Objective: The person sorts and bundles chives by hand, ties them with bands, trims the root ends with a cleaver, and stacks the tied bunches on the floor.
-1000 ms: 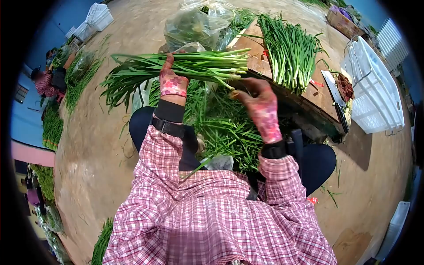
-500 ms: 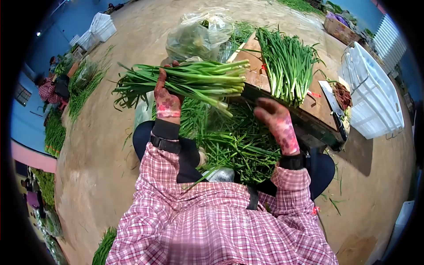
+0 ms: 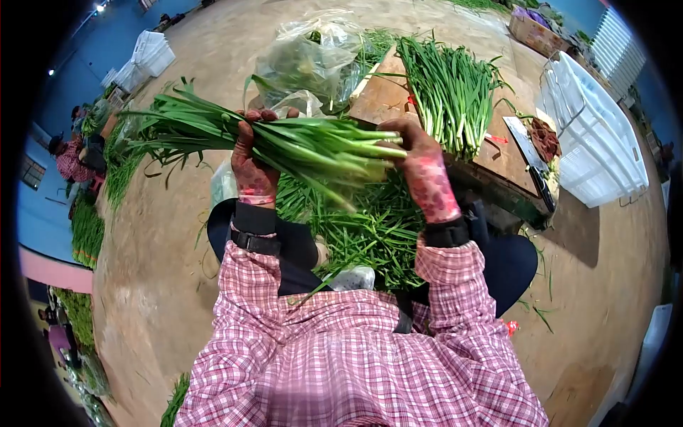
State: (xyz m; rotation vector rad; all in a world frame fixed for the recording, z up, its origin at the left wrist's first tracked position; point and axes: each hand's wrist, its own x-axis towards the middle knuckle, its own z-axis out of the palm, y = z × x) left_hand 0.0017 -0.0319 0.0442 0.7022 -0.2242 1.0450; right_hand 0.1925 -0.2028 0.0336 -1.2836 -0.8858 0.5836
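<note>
Head view.

A: Start with the left hand [image 3: 254, 165]. Holding anything?

B: Gripping, yes: fingers and thumb closed round the middle of a long green bundle [image 3: 306, 139], leaves and stalks together.

A: Located where, exactly?

B: Held up in the air, just in front and to the left of the bench [image 3: 380, 98] (left as seen here, that is). Pale stem ends turned toward the bench, leafy tips pointing away from it. Slightly blurred along the lower stalks.

A: Now over to the right hand [image 3: 427, 162].

B: Set at the pale stem ends, near the bench's closest edge, fingers partly curled and spread from the thumb. Touching the stalks, by the look of it; whether closed on any, cannot tell.

A: And on the bench itself?

B: See a batch of similar greens [image 3: 449, 89] laid across it. At the bench's right end, note a knife [image 3: 524, 144] with a dark handle, next to a crumpled brown cloth [image 3: 545, 138].

A: Look around it, too.

B: To the bench's left, spot a clear plastic bag [image 3: 302, 60]; to its right, white crates [image 3: 594, 135]; low in front of it, a heap of loose leaves [image 3: 373, 235].
</note>
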